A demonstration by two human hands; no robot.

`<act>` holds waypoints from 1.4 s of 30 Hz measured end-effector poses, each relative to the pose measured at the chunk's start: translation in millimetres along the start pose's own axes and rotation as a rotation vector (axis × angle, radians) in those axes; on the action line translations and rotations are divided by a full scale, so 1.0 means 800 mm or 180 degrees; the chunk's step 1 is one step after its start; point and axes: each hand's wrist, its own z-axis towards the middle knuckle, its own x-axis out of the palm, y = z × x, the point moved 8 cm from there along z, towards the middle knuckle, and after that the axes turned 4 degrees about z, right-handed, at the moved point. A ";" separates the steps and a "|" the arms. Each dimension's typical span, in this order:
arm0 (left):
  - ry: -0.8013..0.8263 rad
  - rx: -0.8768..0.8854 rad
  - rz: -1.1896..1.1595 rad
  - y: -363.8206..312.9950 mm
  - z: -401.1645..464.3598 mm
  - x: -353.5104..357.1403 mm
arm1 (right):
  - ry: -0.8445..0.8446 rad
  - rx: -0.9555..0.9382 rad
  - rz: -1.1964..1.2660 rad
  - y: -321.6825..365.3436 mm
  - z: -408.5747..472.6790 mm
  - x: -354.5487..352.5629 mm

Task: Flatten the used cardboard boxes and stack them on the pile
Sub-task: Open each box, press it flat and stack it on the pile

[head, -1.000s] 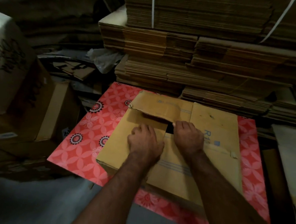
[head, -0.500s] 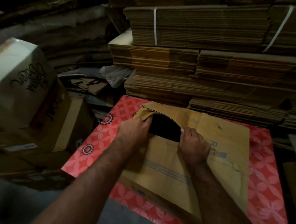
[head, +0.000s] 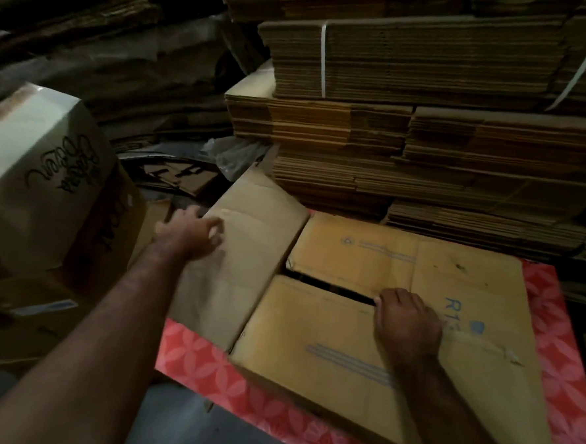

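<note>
The brown corrugated cardboard box (head: 363, 336) lies on a red sheet with a pale flower pattern (head: 564, 358), its printed top face up and its long side running from the near left to the far right. A dark slit (head: 329, 285) gapes between its two top flaps; what is inside cannot be seen. The left hand (head: 191, 231) presses on the plain side flap (head: 246, 239), which is swung out to the left, fingers loosely bent on it. The right hand (head: 407, 323) has its fingertips curled over the near flap's edge at the slit. Strapped stacks of flattened cardboard (head: 427, 127) rise just behind the box; a white-topped carton with handwriting (head: 43, 186) stands to the left.
</note>
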 end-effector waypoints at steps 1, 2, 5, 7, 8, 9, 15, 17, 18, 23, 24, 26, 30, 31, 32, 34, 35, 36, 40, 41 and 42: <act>0.0115 0.0093 -0.0215 -0.010 0.004 0.023 | 0.0113 0.0039 -0.0089 0.001 0.000 0.005; 0.0226 0.0137 -0.0593 -0.023 0.005 0.048 | 0.0241 0.0090 -0.0168 0.002 0.001 0.010; 0.0573 0.0601 -0.1910 -0.084 -0.008 0.123 | 0.0649 0.0211 -0.0301 0.012 0.003 0.016; 0.0731 0.0868 -0.2578 -0.115 -0.025 0.154 | 0.0963 0.0267 -0.0334 0.023 0.003 0.006; 0.0706 0.0852 -0.2977 -0.119 -0.030 0.157 | 0.1132 0.0350 -0.0212 0.028 0.006 -0.004; 0.0645 0.0777 -0.3281 -0.117 -0.032 0.154 | 0.1270 0.0484 -0.0017 0.029 0.011 -0.018; 0.0773 0.0824 -0.3600 -0.061 -0.055 0.104 | 0.1381 0.0980 0.0960 0.047 0.016 -0.196; 0.0794 0.1470 -0.3436 -0.061 -0.082 0.085 | 0.2060 0.0952 0.1591 0.075 -0.019 -0.232; 0.0930 0.1746 -0.3385 -0.064 -0.103 0.081 | 0.2467 0.0975 0.1875 0.091 -0.044 -0.238; 0.1335 0.2330 -0.2628 -0.086 -0.177 0.121 | 0.3142 0.0875 0.1400 0.109 -0.170 -0.162; 0.1192 0.2461 -0.2117 -0.088 -0.186 0.137 | 0.2985 0.0899 0.1094 0.102 -0.190 -0.141; 0.0698 0.2717 -0.1140 -0.093 -0.194 0.165 | 0.2684 0.0957 0.0343 0.093 -0.218 -0.109; 0.0178 0.2495 -0.1024 -0.088 -0.194 0.170 | 0.2120 0.0651 -0.0453 0.111 -0.224 -0.079; 0.0123 0.2391 -0.0969 -0.085 -0.190 0.169 | 0.2001 0.0619 -0.0391 0.118 -0.219 -0.076; 0.0117 0.2257 -0.0909 -0.079 -0.185 0.169 | 0.1925 0.0606 -0.0275 0.125 -0.214 -0.073; 0.0166 0.2070 -0.0870 -0.065 -0.171 0.168 | 0.1929 0.0614 -0.0087 0.133 -0.201 -0.067; 0.0245 0.2007 -0.0878 -0.059 -0.165 0.169 | 0.1963 0.0564 -0.0116 0.136 -0.194 -0.066; 0.0330 0.1956 -0.0910 -0.054 -0.159 0.170 | 0.1962 0.0456 -0.0233 0.138 -0.189 -0.068; 0.0458 0.1594 -0.1292 -0.059 -0.148 0.154 | 0.1382 0.0145 -0.0907 0.123 -0.159 -0.125; 0.0307 0.1507 -0.1237 -0.069 -0.150 0.144 | 0.1095 0.0264 -0.1008 0.106 -0.149 -0.151; 0.0129 0.1448 -0.1115 -0.082 -0.152 0.136 | 0.0853 0.0481 -0.1105 0.084 -0.139 -0.179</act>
